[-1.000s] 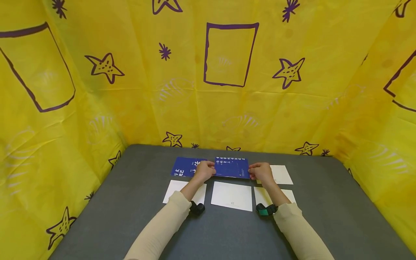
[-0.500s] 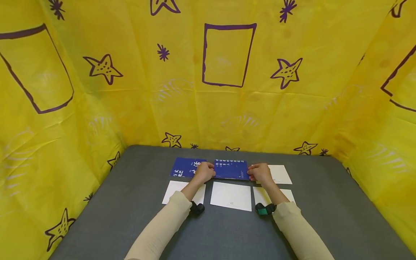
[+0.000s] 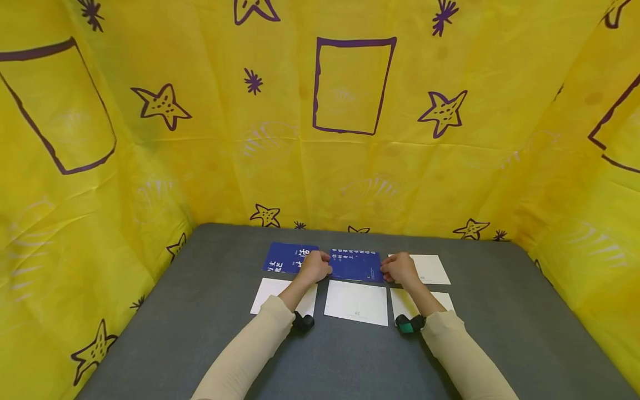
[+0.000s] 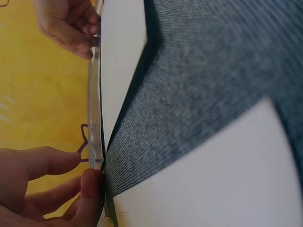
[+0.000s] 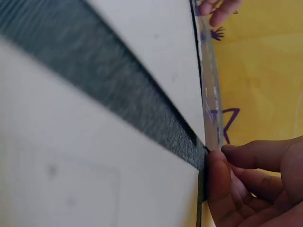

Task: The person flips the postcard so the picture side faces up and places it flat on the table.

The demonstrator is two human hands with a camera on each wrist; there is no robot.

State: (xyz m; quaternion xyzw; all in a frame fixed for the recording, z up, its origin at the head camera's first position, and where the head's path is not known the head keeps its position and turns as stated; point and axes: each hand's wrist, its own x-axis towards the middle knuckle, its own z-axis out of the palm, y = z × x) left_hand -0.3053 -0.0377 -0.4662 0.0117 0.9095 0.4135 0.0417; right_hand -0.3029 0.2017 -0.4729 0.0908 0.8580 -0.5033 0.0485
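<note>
Near the back of the dark table lies a blue card with white characters [image 3: 355,265], low and roughly flat. My left hand [image 3: 315,265] pinches its left edge; my right hand [image 3: 401,266] holds the right edge. A second blue card [image 3: 282,258] lies just left of it, partly covered by my left hand. In the left wrist view, thumb and fingers [image 4: 92,189] are at the card's corner, which appears almost edge-on. The right wrist view has my right thumb [image 5: 218,182] and index fingertip close together at the opposite corner.
White cards lie nearby: one at the back right [image 3: 432,269], and a front row of left [image 3: 267,291], middle [image 3: 356,301] and right [image 3: 440,303] cards. My forearms cross over the outer front ones. A yellow patterned cloth [image 3: 350,166] encloses the table [image 3: 350,361].
The held blue card has come down and slightly nearer to me, from a little raised to about flat on the table. Both hands have stayed at its sides.
</note>
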